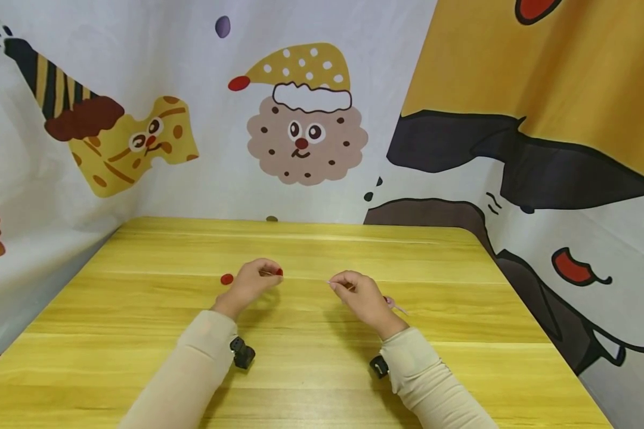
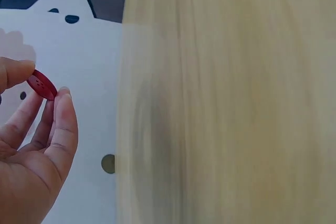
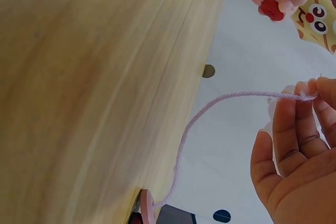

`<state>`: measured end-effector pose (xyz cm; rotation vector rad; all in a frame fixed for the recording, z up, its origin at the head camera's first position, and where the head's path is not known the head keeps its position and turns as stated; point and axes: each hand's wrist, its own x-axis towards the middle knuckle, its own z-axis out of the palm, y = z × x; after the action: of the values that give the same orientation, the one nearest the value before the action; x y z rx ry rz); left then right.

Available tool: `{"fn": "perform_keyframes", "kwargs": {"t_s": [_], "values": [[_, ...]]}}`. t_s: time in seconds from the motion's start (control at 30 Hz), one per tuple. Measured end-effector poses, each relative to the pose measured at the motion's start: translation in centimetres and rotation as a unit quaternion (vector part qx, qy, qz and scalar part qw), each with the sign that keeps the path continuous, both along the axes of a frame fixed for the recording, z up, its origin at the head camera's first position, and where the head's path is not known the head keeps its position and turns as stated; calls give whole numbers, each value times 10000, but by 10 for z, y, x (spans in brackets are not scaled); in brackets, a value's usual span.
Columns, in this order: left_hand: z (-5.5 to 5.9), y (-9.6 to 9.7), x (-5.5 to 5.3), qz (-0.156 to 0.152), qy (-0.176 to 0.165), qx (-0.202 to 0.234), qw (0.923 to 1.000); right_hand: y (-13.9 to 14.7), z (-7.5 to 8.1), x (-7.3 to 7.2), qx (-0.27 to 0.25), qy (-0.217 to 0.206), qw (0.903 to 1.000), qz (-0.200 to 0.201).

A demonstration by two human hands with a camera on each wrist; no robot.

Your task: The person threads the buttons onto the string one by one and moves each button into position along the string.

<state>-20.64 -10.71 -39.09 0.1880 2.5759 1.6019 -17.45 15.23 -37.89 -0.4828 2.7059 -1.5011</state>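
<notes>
A disc (image 1: 226, 279) lies on the table (image 1: 300, 369), left of the left hand (image 1: 249, 282)

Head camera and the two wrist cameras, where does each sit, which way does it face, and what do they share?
Head: worn on the head, facing forward and down over the table toward the printed cloth; both hands and sleeves show.
Left wrist: on that wrist, facing the left hand pinching a red button; no right hand shows.
Right wrist: on that wrist, facing the right hand pinching lilac yarn; the left hand shows too.
Shared: head and right wrist both show both hands.
</notes>
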Motion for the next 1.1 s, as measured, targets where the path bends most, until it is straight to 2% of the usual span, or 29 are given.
{"fn": "perform_keyframes", "kwargs": {"t_s": [0.17, 0.3, 0.47, 1.1], "values": [[1, 9, 3, -15, -193, 460, 9988, 0, -1, 1, 13, 28, 10000, -32], [2, 17, 6, -182, -241, 925, 9953, 1, -2, 1, -18, 26, 10000, -31], [3, 27, 11, -338, -274, 1280, 9908, 0, -3, 1, -54, 31, 10000, -24], [5, 56, 22, -457, -204, 1756, 9832, -6, -5, -1, 154, 258, 9995, -89]]}}
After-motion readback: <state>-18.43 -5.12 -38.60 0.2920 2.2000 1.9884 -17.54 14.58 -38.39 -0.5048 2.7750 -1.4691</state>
